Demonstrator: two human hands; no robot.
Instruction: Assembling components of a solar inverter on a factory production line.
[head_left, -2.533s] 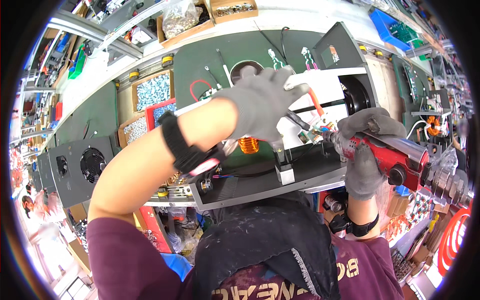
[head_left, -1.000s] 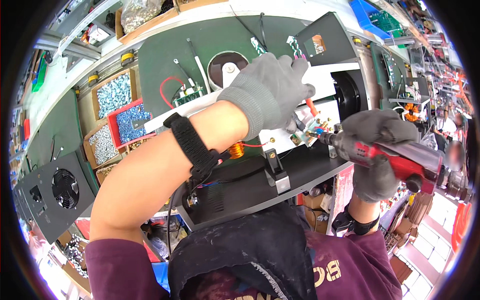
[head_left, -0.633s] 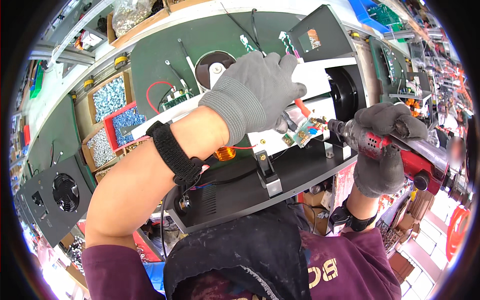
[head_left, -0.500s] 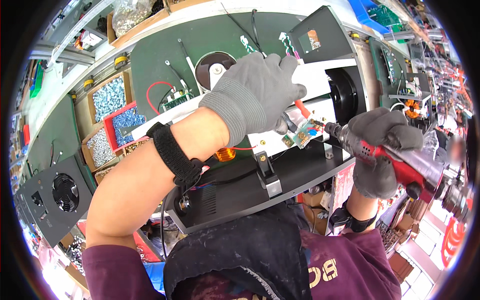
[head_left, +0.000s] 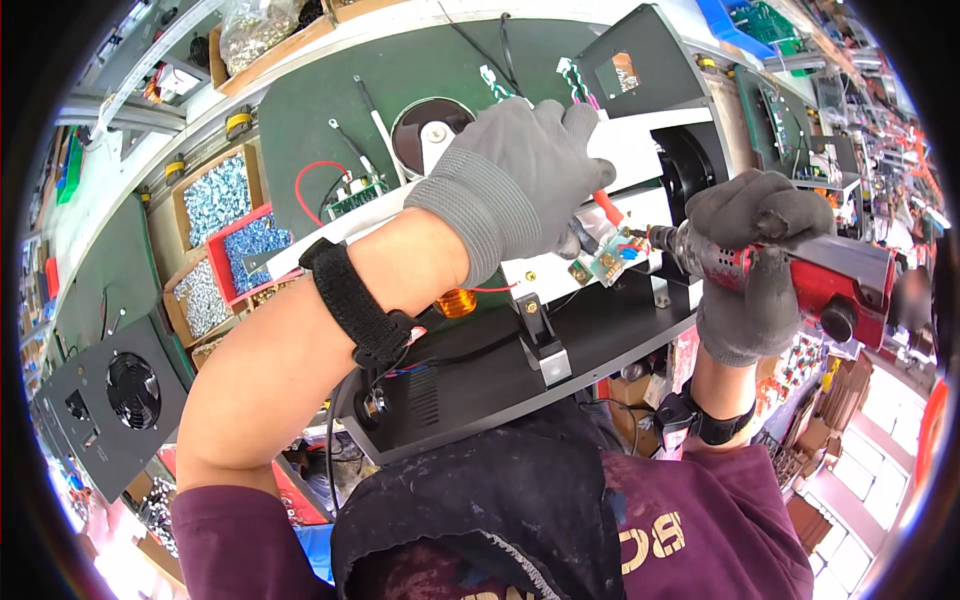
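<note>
My gloved right hand (head_left: 755,265) is wrapped round a red and grey power screwdriver (head_left: 825,290). The tool lies nearly level, its tip against or just beside a small green circuit board (head_left: 610,265) with a blue part on it. My gloved left hand (head_left: 530,165) is closed over the white panel (head_left: 635,155) of a device. From beneath its fingers comes a red-sleeved cable (head_left: 606,207) that runs to the board beside the tip. A black-sleeved cable (head_left: 583,236) lies just below. The fingertips are partly hidden. The panel stands in a black metal housing (head_left: 480,390).
Boxes of small screws (head_left: 215,200) and a red bin (head_left: 250,245) stand at the left. A grey panel with a fan (head_left: 130,390) lies at the lower left. Upright black sheet metal (head_left: 645,65) rises at the back. A green mat (head_left: 310,110) lies beneath the device.
My right hand has risen slightly and the screwdriver has turned more level, its tip staying near the board. The left hand has hardly moved.
</note>
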